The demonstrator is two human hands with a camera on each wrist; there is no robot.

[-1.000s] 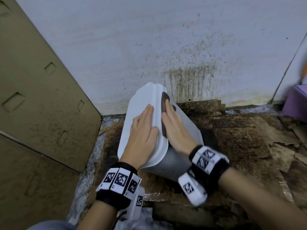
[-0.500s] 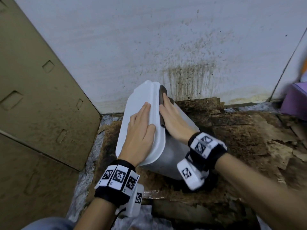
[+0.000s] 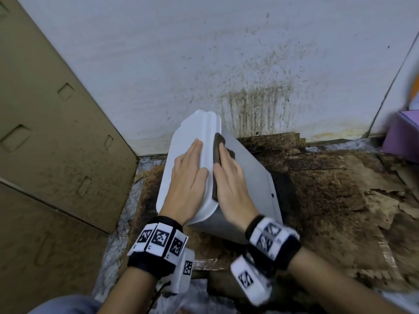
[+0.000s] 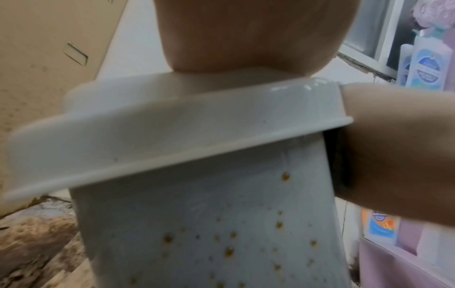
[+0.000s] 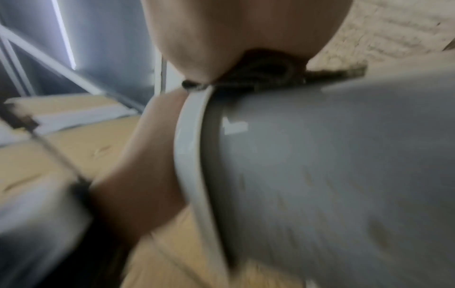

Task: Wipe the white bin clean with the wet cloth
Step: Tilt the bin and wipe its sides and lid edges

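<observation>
The white bin leans tilted on the dirty floor, its white lid turned toward the left. My left hand lies flat on the lid with straight fingers and steadies it. My right hand presses a dark wet cloth against the bin's side just under the lid's rim, fingers straight over it. In the left wrist view, brown specks dot the bin's wall below the lid's rim. The right wrist view is blurred and shows the cloth under my palm on the bin.
A stained white wall rises right behind the bin. A brown cardboard panel stands at the left. Torn, dirty cardboard covers the floor to the right. A purple box sits at the far right edge.
My right hand slid the cloth up along the bin's side by the lid's rim, then back down toward me. The left hand stayed flat on the lid.
</observation>
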